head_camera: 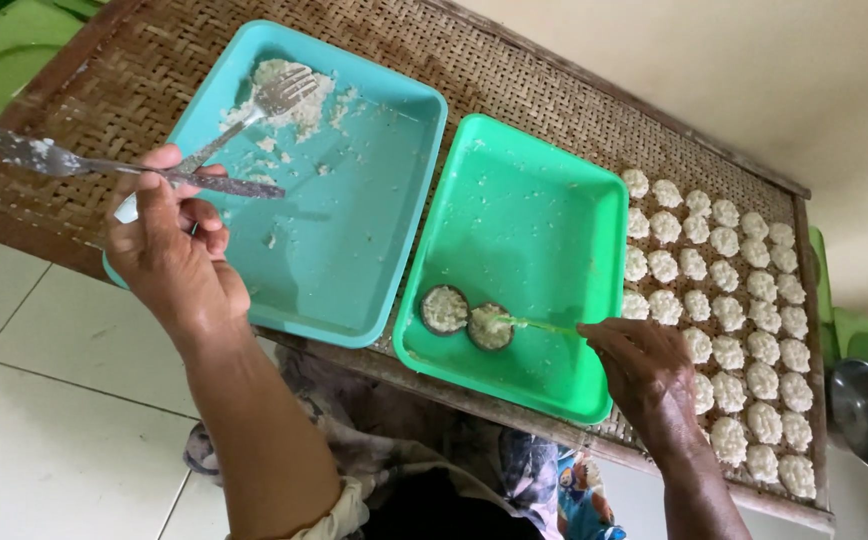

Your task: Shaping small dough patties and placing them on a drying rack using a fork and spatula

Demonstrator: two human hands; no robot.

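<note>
Head view: your right hand [644, 372], closed on a thin green stick [534, 324], presses filling into the mould [491, 326] at the green tray's [554, 150] near edge; keep strokes shallow. Left hand [169, 250] grips two forks [134, 165].

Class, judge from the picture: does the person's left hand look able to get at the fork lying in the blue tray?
Probably yes. The left hand hovers at the blue tray edge, with nothing between it and the fork. But its grip already holds two utensils, so it isn't free.
</note>
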